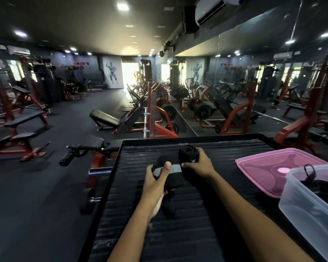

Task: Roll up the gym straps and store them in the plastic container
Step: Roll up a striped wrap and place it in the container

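Clear plastic, the container [309, 201] stands nearest on the right of the black ribbed table [178, 233], open, with some dark straps already lying in it; what exactly they are is hard to tell. Just beyond it lies its pink lid [269, 171], flat on the table.

Further in, over the middle of the table, the person works one black gym strap [170, 178]. Its loose tail hangs soft and limp from the left hand [155, 178], which is curled round the strap with the thumb pressed on a grey patch, likely the fastener. The right hand [199, 165] grips the rolled end [188, 153], fingers wrapped round the coil, which stands a little above the table.

To my eye the strap is light, woven and floppy, not fragile, and a loose coil will probably spring open if it is let go. The sensible hold is round the coil's body, with the free tail kept taut in the other hand so the turns lie tight. The grey patch should probably end up outermost to close the roll.

Beyond the table, benches [21, 120] and red machines [159, 110] fill the dim gym.
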Available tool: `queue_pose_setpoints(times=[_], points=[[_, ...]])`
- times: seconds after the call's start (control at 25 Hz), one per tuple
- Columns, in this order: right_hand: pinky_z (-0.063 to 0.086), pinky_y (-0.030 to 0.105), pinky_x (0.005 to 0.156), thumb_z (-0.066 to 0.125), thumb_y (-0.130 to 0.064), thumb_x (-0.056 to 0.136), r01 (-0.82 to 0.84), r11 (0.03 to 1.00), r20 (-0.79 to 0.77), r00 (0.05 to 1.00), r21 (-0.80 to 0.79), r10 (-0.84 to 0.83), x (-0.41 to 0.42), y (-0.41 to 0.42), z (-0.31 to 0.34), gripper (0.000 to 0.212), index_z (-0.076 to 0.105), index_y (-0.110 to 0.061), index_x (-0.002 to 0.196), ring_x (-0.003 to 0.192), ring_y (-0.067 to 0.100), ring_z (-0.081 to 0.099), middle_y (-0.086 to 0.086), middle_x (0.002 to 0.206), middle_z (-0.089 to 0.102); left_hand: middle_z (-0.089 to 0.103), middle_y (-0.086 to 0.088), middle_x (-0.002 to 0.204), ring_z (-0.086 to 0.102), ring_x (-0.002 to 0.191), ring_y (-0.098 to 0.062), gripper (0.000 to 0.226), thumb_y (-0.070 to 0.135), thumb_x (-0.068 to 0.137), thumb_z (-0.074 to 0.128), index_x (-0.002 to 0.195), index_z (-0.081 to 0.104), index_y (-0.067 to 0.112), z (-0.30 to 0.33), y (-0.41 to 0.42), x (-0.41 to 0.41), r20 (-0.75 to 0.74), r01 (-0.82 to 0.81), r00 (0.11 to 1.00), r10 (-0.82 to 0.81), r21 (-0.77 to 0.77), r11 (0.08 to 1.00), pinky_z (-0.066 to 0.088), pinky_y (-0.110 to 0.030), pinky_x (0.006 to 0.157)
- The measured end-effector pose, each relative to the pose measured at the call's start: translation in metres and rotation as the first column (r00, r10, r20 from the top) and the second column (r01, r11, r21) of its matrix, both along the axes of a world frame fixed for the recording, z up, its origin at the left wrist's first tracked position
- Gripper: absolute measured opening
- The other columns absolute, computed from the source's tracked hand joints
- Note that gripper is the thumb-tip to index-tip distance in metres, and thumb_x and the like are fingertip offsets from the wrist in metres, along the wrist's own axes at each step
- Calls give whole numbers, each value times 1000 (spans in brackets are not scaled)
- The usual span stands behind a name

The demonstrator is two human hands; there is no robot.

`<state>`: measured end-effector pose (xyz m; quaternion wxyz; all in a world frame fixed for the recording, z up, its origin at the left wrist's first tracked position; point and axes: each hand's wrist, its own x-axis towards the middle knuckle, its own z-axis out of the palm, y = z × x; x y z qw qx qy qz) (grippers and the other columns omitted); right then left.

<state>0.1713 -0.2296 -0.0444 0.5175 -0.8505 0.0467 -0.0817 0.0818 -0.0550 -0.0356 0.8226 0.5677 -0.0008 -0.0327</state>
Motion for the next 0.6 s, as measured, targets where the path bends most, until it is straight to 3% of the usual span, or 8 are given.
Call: queue_pose_setpoints(times=[0.04,0.08,0.16,0.2,0.32,0.4,0.48,0.6], points=[[46,29,87,84,-28,68,3,999,17,1000,46,-3,-5,-1,2,63,55,-16,123,112,24,60,1,115,65,64,0,102,64,93,-14,25,36,81,68,94,47,31,0,1,1,8,-11,1000,11,13,1000,54,-34,79],[50,31,85,85,-33,66,-22,990,33,999,141,17,-13,-2,4,55,63,-17,113,105,23,65,-1,108,69,66,-2,104,66,94,-16,32,37,77,72,99,50,29,0,2,2,19,-4,1000,4,3,1000,55,-35,81],[57,33,80,84,-37,67,-77,934,40,997,349,67,-33,-3,12,47,68,-19,107,95,21,71,0,99,74,68,-10,115,67,103,-23,76,51,62,81,123,52,17,2,4,3,32,13,999,-13,-27,1000,54,-45,92],[58,32,76,82,-36,70,-100,899,37,995,426,93,-46,-5,19,44,68,-19,108,92,19,72,1,99,75,68,-13,116,67,105,-26,87,55,60,80,129,50,11,3,2,2,34,9,999,-8,-44,999,53,-46,94],[56,29,63,77,-31,77,-163,843,43,985,512,164,-90,-12,40,42,63,-19,115,85,16,73,2,101,74,68,-20,115,69,99,-28,76,53,72,69,126,55,1,5,-7,1,67,32,997,-28,-57,998,57,-38,83],[57,30,64,78,-26,77,-159,833,54,987,530,154,-113,-19,43,48,59,-16,120,86,16,73,4,104,74,68,-20,113,70,95,-26,64,47,82,62,124,56,1,6,-18,-3,86,94,992,-89,-64,994,59,-30,71],[59,31,66,75,-31,81,-150,829,56,988,539,143,-128,-22,44,48,57,-14,122,86,14,72,4,108,72,69,-18,113,69,97,-26,58,45,86,59,125,57,2,8,-27,-11,92,131,988,-123,-78,988,60,-28,71],[57,32,57,64,-43,88,-127,799,23,990,588,140,-147,-31,51,51,51,-13,127,89,19,68,8,113,66,70,-14,116,69,103,-24,65,50,79,62,125,59,5,20,-40,-30,150,213,968,-202,-60,975,60,-28,77]])
